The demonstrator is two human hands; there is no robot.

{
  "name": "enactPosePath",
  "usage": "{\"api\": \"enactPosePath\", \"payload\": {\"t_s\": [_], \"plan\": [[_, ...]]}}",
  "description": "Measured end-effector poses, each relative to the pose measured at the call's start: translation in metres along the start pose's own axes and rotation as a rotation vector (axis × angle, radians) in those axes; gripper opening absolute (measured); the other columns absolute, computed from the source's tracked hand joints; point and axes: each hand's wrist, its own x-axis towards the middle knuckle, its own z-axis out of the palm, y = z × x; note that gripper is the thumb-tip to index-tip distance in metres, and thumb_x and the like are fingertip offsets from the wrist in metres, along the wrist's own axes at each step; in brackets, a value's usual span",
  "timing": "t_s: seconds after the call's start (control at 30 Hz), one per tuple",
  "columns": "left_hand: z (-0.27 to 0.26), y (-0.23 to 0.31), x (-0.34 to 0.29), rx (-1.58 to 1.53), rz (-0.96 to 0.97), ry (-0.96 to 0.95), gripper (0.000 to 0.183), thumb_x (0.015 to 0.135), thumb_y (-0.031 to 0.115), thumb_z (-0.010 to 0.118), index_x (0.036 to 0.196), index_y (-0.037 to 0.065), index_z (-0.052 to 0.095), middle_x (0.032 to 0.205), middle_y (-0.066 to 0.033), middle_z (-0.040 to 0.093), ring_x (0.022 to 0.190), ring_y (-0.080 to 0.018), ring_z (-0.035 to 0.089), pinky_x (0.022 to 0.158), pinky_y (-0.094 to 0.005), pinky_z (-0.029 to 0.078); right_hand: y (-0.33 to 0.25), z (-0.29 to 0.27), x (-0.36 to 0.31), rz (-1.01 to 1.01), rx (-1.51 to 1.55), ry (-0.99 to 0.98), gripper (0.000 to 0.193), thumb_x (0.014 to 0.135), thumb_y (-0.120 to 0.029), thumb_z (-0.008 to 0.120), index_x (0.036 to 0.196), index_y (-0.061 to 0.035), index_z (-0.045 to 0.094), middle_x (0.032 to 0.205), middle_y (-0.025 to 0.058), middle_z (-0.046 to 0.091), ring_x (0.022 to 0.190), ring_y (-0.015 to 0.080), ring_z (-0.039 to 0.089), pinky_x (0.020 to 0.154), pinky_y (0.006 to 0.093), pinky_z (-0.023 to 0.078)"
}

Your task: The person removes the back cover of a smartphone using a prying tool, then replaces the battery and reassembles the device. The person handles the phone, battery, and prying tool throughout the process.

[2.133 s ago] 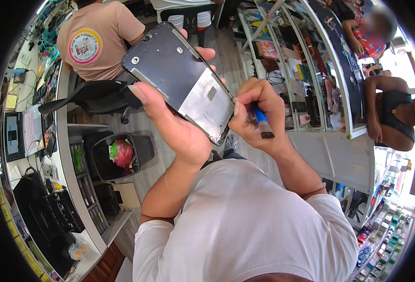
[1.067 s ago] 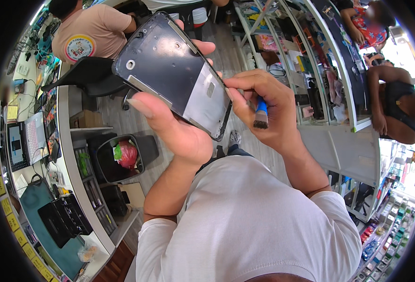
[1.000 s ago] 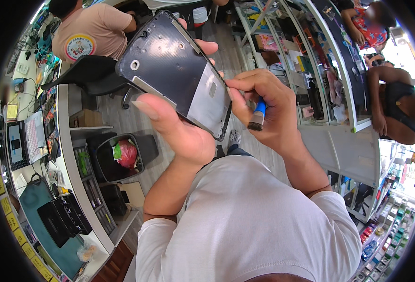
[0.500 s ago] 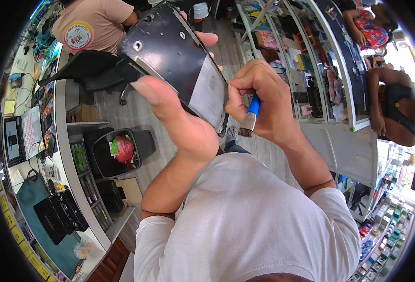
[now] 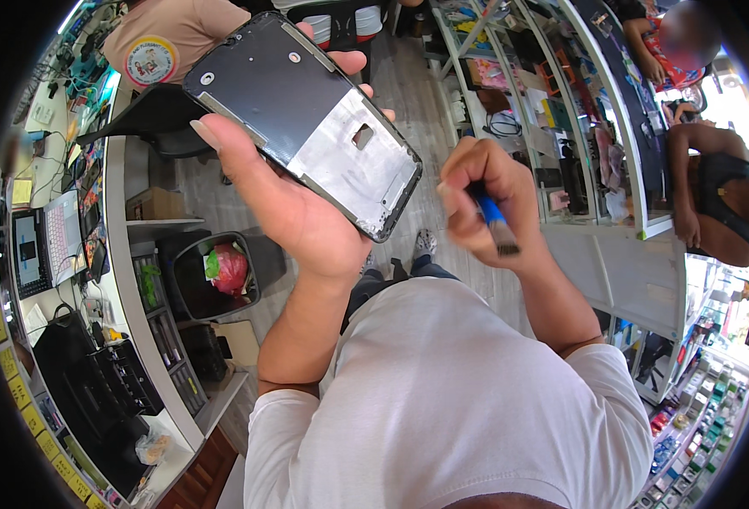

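A phone frame (image 5: 307, 110), dark on its upper part and bare silver metal on its lower part, lies tilted across my left palm. My left hand (image 5: 302, 220) is closed round it, thumb along the near-left edge and fingertips showing past the far-right edge. A small cutout goes through the silver part. To the right of the frame, apart from it, my right hand (image 5: 497, 191) grips a small brush (image 5: 495, 222) with a blue handle. The brush's dark bristles point down toward me. My right thumb and forefinger are slightly blurred.
On the left, a workbench (image 5: 150, 288) carries a laptop (image 5: 48, 246), cables and a black case. A black bin (image 5: 184, 284) with bags inside stands beside it. Glass display cases (image 5: 595, 127) line the right. A person in a tan shirt (image 5: 171, 42) is at the far left; others are at right.
The phone frame has turned to show more of its silver face and shifted left and toward me. My right hand has moved away to the right with the brush.
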Motion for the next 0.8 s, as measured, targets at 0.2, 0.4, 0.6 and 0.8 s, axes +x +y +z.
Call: {"api": "enactPosePath", "payload": {"t_s": [0.2,0.4,0.6,0.8], "plan": [[0.014,-0.002,0.001,0.046,0.056,0.101,0.083,0.103,0.073,0.025,0.14,0.004,0.049,0.121,-0.0157,0.065,0.1,-0.0207,0.065,0.076,-0.0342,0.058,-0.017,0.003,0.016,0.132,-0.109,0.123,0.012,0.092,-0.006,0.073,0.103,-0.0035,0.072,0.086,0.0024,0.067,0.075,0.0087,0.058,0.064,0.0231,0.047],[0.002,-0.007,-0.001,0.032,0.096,-0.12,0.086,0.102,0.073,0.026,0.147,0.003,0.043,0.126,-0.0238,0.064,0.101,-0.0265,0.071,0.086,-0.0409,0.06,-0.022,0.004,0.021,0.041,-0.291,0.051,0.017,0.086,0.007,0.072,0.1,-0.0016,0.072,0.094,0.0042,0.069,0.079,0.0091,0.059,0.067,0.0225,0.046],[0.014,-0.015,-0.015,0.253,0.107,0.019,0.082,0.103,0.073,0.021,0.136,0.003,0.049,0.117,-0.0133,0.066,0.092,-0.0146,0.06,0.081,-0.0288,0.049,-0.016,0.01,0.024,-0.056,-0.387,0.044,0.022,0.07,0.004,0.077,0.084,-0.0054,0.063,0.082,0.0051,0.063,0.075,0.0274,0.059,0.069,0.0345,0.048],[0.018,-0.015,-0.012,0.261,0.15,0.083,0.081,0.103,0.073,0.021,0.136,0.004,0.049,0.115,-0.0147,0.066,0.093,-0.0157,0.062,0.08,-0.0292,0.051,-0.006,0.01,0.02,-0.038,-0.279,0.028,0.029,0.066,0.008,0.077,0.088,-0.0047,0.062,0.083,0.0059,0.062,0.074,0.0251,0.061,0.066,0.0326,0.05]]}}
